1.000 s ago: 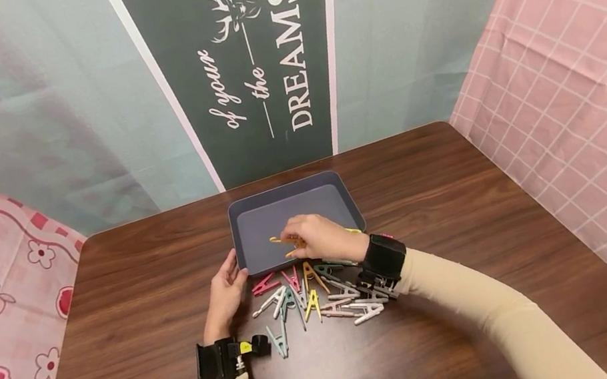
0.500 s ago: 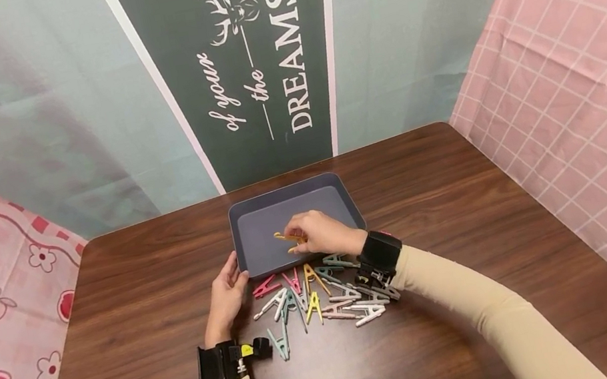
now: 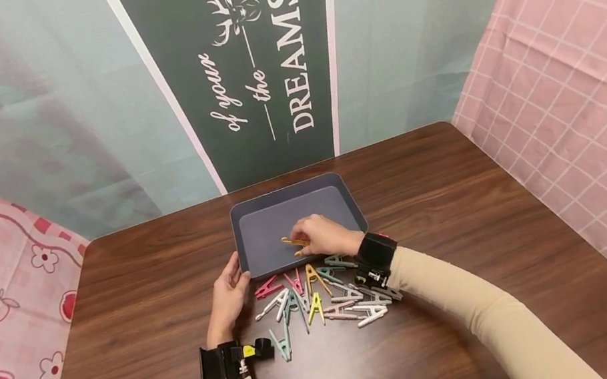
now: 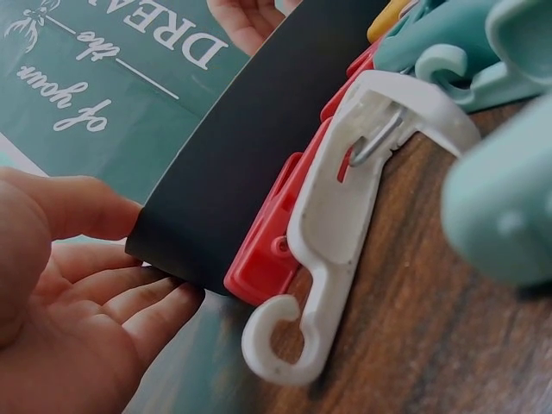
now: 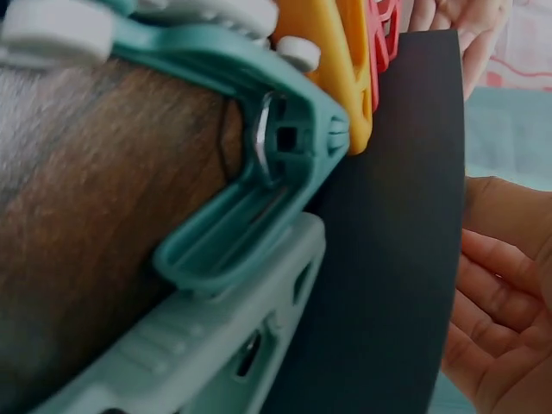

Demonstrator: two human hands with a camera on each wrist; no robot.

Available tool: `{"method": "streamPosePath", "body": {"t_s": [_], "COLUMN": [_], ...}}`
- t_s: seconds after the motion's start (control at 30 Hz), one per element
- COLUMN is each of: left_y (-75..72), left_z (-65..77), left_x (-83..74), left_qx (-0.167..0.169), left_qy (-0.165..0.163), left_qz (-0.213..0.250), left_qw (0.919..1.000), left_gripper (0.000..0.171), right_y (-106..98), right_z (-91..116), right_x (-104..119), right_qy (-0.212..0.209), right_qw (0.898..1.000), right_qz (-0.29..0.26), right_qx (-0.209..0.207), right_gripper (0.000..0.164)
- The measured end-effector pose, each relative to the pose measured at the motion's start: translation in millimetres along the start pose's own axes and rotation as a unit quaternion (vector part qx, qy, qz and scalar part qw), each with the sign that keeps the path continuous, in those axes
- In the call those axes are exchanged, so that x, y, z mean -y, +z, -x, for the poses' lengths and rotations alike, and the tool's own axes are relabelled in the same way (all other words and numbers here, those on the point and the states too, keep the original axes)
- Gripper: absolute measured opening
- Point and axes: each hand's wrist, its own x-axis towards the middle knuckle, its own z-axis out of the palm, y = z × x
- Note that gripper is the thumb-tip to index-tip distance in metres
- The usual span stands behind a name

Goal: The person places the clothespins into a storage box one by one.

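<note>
Shifted slightly rightward: orange clip (image 3: 293,241), pinched by right hand (image 3: 322,235); left hand (image 3: 229,295) grips tray (image 3: 262,230) (at corner).

Cloth-screened space, room type unclear, lettered curtain (image 3: 276,103), pink gridded hanging (image 3: 586,99), apple-print hanging (image 3: 4,323), wood-grain table (image 3: 454,352)

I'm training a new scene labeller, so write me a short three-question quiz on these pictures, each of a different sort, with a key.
1. Multiple choice: Which hand grips the orange plastic clothespin? A, left; B, right; C, neither.

2. True or false: The left hand touches the near left corner of the shallow dark-grey rectangular tray.

3. Fill in, near or far: The loose multicoloured plastic clothespins lie on the brown wood-grain table, on the tray's ____ side, as the person sees it.

Key: 1. B, the right hand. 2. True. 3. Near.
</note>
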Motion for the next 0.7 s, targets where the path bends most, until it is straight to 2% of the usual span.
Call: {"method": "streamPosePath", "body": {"t_s": [0.47,0.7], "left_y": [1.7,0.9], "left_z": [-1.3,-1.9], "left_x": [1.9,1.3], "left_qx": [-0.005,-0.009], "left_qy": [-0.004,-0.006], "left_qz": [0.000,-0.009], "left_qw": [1.0000,0.9999], "left_gripper": [0.059,0.059], "right_y": [2.2,2.4], "right_z": [1.5,0.3], "right_x": [-9.7,-14.3], "right_qy": [0.002,0.018], "right_qw": [1.000,1.000], "right_qz": [0.010,0.005], "right_qx": [0.011,0.018], "right_gripper": [0.026,0.027]}}
